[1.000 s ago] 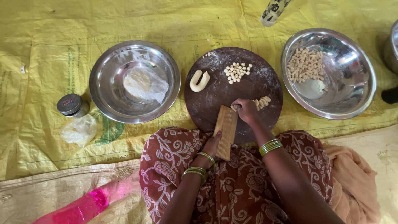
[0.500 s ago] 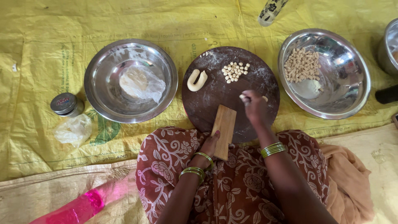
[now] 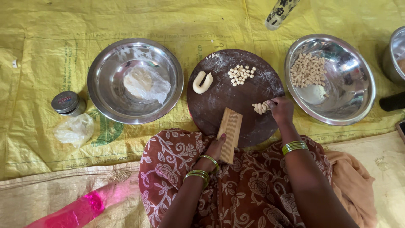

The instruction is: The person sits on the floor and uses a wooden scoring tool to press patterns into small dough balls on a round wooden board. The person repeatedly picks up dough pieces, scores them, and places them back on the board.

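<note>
Wooden ridged paddle [image 3: 229, 134] sits gripped in my left hand [image 3: 214, 151] at the round board's [image 3: 223, 101] near edge. My right hand [image 3: 282, 109] pinches small dough pieces [image 3: 259, 107] at its right edge.

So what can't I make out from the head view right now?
- Left hand: palm hidden behind the ridged wooden paddle it holds.
- Right hand: fingertips curl over small dough pieces, grip unclear.
- Steel pot: cut off by the right edge.
- Lump in left bowl: veiled by plastic.
</note>
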